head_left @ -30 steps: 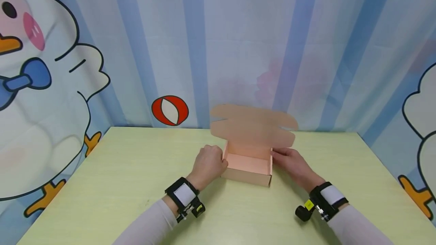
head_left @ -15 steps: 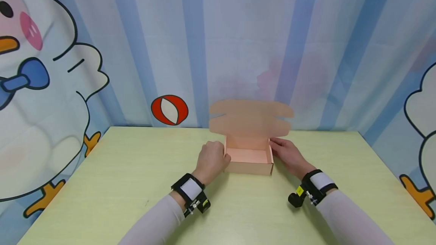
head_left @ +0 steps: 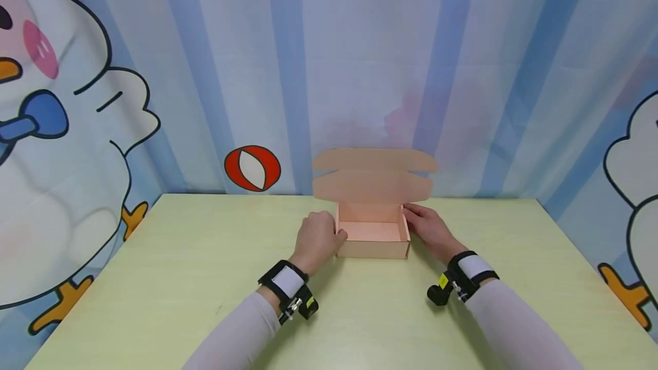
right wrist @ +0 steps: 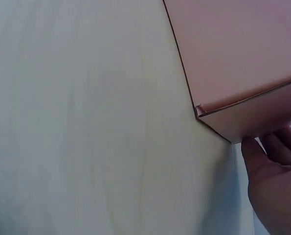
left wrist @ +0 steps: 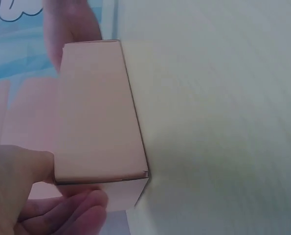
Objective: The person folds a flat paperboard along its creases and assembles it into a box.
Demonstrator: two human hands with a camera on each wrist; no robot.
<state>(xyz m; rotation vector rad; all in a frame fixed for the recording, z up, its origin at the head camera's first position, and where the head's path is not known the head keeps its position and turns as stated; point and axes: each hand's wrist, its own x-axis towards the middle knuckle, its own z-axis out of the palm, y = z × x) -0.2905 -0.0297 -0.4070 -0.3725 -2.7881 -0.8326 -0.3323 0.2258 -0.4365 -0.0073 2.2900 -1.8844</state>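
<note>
A small tan cardboard box (head_left: 372, 250) stands on the table with its lid (head_left: 374, 187) raised at the back and its pinkish inside bare. My left hand (head_left: 317, 240) grips the left wall; in the left wrist view the thumb (left wrist: 40, 165) lies at the top edge and curled fingers (left wrist: 89, 211) press the side. At the right wall, my right hand (head_left: 433, 233) holds the box toward the rear. The right wrist view has its fingers (right wrist: 255, 159) against the outer side (right wrist: 253, 115), partly cut off by the frame edge.
The pale yellow-green table (head_left: 205, 278) ends at a striped blue curtain (head_left: 349, 73) close behind the lid. Each wrist wears a black strap with a small camera, such as the left one (head_left: 308, 306). A printed red-and-white ball (head_left: 252, 168) marks the curtain.
Both hands have moved the box away from me, toward the curtain, and turned it slightly so that its front faces me more squarely. The lid stands more upright. Both hands keep their hold.
</note>
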